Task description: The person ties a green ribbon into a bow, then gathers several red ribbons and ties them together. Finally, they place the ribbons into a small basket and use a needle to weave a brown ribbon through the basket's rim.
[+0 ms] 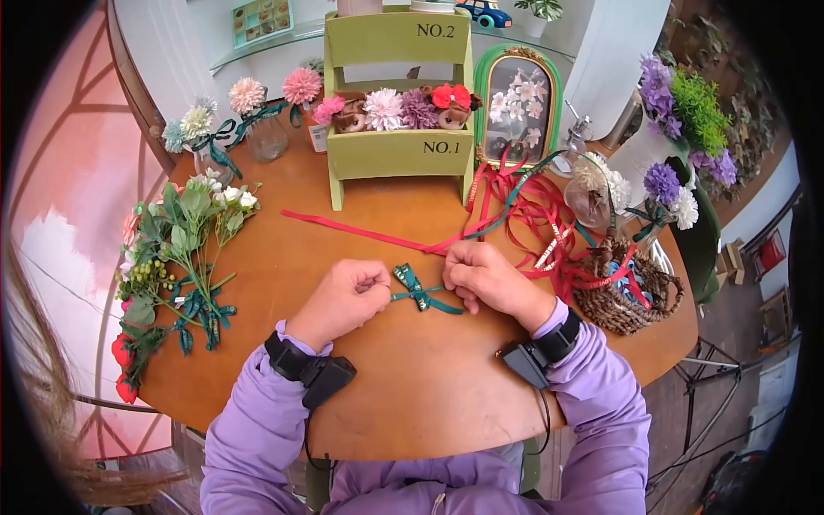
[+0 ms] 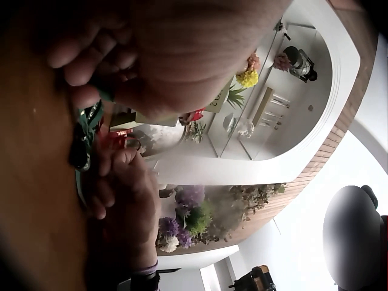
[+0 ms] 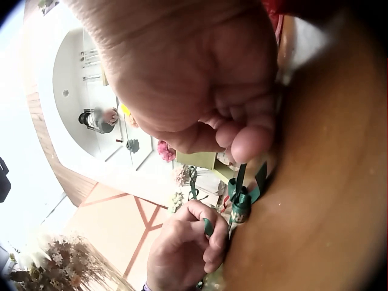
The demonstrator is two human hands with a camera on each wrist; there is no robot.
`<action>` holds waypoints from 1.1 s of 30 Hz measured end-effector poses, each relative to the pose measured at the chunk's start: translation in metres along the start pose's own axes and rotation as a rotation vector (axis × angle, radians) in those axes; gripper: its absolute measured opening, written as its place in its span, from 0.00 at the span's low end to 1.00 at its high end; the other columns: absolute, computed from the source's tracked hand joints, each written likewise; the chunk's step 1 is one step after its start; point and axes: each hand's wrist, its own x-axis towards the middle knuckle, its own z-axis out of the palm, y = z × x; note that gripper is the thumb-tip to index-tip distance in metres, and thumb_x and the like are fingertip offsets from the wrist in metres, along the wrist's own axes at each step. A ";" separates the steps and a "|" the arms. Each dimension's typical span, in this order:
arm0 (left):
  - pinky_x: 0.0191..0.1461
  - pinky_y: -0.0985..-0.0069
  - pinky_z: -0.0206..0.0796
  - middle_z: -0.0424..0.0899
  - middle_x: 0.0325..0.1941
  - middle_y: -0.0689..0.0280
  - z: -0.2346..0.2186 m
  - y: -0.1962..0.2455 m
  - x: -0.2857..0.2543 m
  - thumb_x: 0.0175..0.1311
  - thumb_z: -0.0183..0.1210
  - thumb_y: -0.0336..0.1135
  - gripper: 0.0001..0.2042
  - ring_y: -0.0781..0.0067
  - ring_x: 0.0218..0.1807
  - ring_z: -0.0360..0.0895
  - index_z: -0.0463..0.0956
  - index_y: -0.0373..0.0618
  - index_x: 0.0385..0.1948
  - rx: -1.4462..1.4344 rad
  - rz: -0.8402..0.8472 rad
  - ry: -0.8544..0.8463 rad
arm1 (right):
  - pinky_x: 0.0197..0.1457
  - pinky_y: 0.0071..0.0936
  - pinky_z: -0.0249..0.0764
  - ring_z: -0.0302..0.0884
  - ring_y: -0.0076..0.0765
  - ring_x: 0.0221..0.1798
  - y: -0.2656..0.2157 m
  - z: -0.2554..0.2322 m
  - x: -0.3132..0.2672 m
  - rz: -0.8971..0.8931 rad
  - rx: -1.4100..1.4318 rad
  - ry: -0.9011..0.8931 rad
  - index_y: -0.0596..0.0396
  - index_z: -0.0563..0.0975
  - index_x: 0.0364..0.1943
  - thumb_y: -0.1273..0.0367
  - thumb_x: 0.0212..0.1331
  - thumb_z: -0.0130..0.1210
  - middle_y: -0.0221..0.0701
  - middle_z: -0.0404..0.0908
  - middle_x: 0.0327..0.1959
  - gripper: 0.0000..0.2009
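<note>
A dark green ribbon bow (image 1: 418, 287) with pale lettering lies low over the wooden table, between the two hands. My left hand (image 1: 350, 296) pinches the ribbon on the bow's left side; a short green end (image 3: 208, 227) shows between its fingers in the right wrist view. From the other side, my right hand (image 1: 489, 279) pinches a strand of the same ribbon, which runs from its fingertips to the knot (image 3: 240, 209). One loose tail hangs toward the lower right, below the right fingers. In the left wrist view, the bow is dark and partly hidden by fingers.
Tangled red ribbon (image 1: 549, 232) spreads behind my right hand to a woven basket (image 1: 631, 296). Artificial flowers (image 1: 193, 223) lie at the left. A green wooden stand (image 1: 399, 159), a framed flower picture (image 1: 518, 107) and glass vases (image 1: 268, 142) line the back.
</note>
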 end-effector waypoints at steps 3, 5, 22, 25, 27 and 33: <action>0.23 0.81 0.51 0.65 0.17 0.78 -0.002 -0.007 0.002 0.55 0.53 0.26 0.06 0.89 0.21 0.59 0.69 0.40 0.19 0.138 0.076 -0.004 | 0.17 0.21 0.67 0.70 0.22 0.15 0.000 0.000 -0.002 0.009 -0.032 -0.023 0.60 0.71 0.27 0.72 0.57 0.48 0.28 0.71 0.18 0.06; 0.23 0.81 0.51 0.64 0.17 0.78 -0.003 -0.005 0.002 0.55 0.54 0.26 0.06 0.89 0.22 0.59 0.69 0.40 0.19 0.153 0.072 -0.022 | 0.17 0.21 0.67 0.71 0.23 0.15 0.001 -0.001 0.000 -0.002 -0.056 -0.038 0.60 0.71 0.27 0.72 0.56 0.49 0.29 0.72 0.19 0.05; 0.23 0.79 0.52 0.64 0.15 0.76 -0.010 -0.003 0.001 0.52 0.54 0.26 0.07 0.87 0.21 0.59 0.68 0.39 0.17 0.231 0.038 -0.076 | 0.17 0.22 0.69 0.73 0.24 0.16 0.004 -0.007 0.002 0.055 -0.051 -0.095 0.61 0.72 0.29 0.72 0.57 0.49 0.30 0.75 0.24 0.05; 0.20 0.84 0.58 0.71 0.19 0.75 -0.016 -0.009 0.004 0.57 0.51 0.26 0.02 0.88 0.18 0.64 0.73 0.40 0.27 0.278 0.074 -0.115 | 0.25 0.27 0.76 0.78 0.29 0.23 0.018 -0.012 0.009 -0.001 0.307 -0.111 0.62 0.72 0.32 0.72 0.58 0.49 0.34 0.76 0.27 0.05; 0.24 0.86 0.63 0.78 0.34 0.69 -0.011 0.001 0.003 0.55 0.52 0.25 0.08 0.86 0.29 0.72 0.74 0.39 0.36 0.007 0.057 -0.016 | 0.33 0.31 0.79 0.78 0.30 0.29 0.013 -0.012 0.010 -0.069 0.460 -0.129 0.60 0.71 0.34 0.72 0.60 0.50 0.34 0.76 0.31 0.05; 0.64 0.67 0.63 0.66 0.66 0.59 -0.001 0.018 -0.002 0.45 0.59 0.21 0.28 0.62 0.65 0.66 0.72 0.43 0.56 0.658 0.707 0.111 | 0.61 0.44 0.74 0.79 0.43 0.50 -0.007 -0.002 -0.003 -0.196 0.935 -0.337 0.58 0.72 0.40 0.66 0.67 0.52 0.37 0.77 0.41 0.09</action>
